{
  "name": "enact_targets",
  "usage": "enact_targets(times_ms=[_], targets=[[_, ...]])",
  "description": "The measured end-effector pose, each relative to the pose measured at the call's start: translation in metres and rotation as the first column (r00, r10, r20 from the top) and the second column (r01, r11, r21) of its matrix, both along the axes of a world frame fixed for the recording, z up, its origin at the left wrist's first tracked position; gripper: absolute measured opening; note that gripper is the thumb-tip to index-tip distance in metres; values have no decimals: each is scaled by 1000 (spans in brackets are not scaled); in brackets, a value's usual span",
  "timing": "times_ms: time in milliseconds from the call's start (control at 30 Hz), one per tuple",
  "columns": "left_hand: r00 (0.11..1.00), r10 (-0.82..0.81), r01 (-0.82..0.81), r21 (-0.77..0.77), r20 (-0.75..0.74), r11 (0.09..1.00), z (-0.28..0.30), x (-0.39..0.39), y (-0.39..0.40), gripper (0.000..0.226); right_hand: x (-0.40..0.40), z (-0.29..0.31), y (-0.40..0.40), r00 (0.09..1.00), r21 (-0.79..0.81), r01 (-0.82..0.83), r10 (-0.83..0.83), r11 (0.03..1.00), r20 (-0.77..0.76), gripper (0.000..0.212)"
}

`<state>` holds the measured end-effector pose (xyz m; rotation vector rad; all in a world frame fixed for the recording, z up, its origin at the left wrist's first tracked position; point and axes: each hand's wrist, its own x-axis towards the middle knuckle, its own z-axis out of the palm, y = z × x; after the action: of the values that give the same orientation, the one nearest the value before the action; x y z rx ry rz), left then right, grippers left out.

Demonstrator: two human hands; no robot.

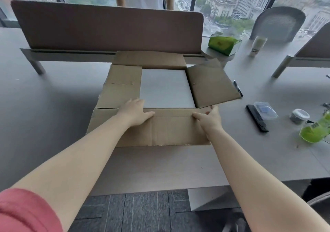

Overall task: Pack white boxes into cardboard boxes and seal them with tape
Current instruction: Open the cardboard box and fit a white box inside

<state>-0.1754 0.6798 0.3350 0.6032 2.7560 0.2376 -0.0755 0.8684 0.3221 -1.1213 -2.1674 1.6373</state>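
A brown cardboard box (160, 131) sits on the grey desk with all its flaps spread outward. Inside it lies a white box (166, 88), its flat top showing. My left hand (135, 112) lies on the fold of the near flap, fingers straight and reaching toward the white box's near left corner. At the right end of that same fold, my right hand (209, 118) grips the flap, thumb on top and fingers curled over the edge. A tape roll (300, 115) lies on the desk at the right.
A brown desk divider (107, 28) stands behind the box, with a person beyond it. To the right are a black pen (238, 88), a black remote (257, 118), a clear plastic case (266, 110), green packs (224, 43), a white cup (258, 46) and a chair (278, 23).
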Motion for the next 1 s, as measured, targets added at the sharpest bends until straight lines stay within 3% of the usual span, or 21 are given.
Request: enact_targets(times_ms=[100, 233, 400, 533, 667, 733, 833, 933, 1000], targets=[[1000, 6, -6, 38, 0, 999, 2, 4, -5, 71, 1, -1, -4, 993, 48, -99, 102, 994, -55, 62], [1000, 5, -5, 96, 2, 995, 10, 13, -10, 75, -4, 1, -4, 970, 169, -242, 237, 956, 47, 38], [997, -71, 69, 83, 25, 994, 16, 26, -16, 88, -5, 4, -5, 916, 203, -378, 333, 903, 223, 43], [987, -144, 142, 32, 71, 989, 18, 34, -23, 106, 0, 6, -9, 923, 201, -371, 337, 906, 185, 47], [974, -212, 213, 3, 74, 977, 22, 48, -33, 109, 18, -1, -7, 981, 83, -181, 175, 980, 79, 51], [977, -204, 198, 73, 69, 977, 24, 55, -39, 101, 27, 0, -7, 997, 20, -58, 57, 998, 42, 42], [984, -168, 152, 222, 55, 963, 32, 63, -45, 69, 38, 7, -11, 996, -135, 21, -32, 991, -83, 23], [974, -164, 201, 274, -154, 940, 46, 67, -46, 30, 44, 19, -19, 965, -272, 49, -116, 961, -234, 17], [935, -101, 209, 301, -339, 931, 55, 65, -45, 22, 43, 31, -23, 929, -345, 58, -178, 937, -326, 16]])
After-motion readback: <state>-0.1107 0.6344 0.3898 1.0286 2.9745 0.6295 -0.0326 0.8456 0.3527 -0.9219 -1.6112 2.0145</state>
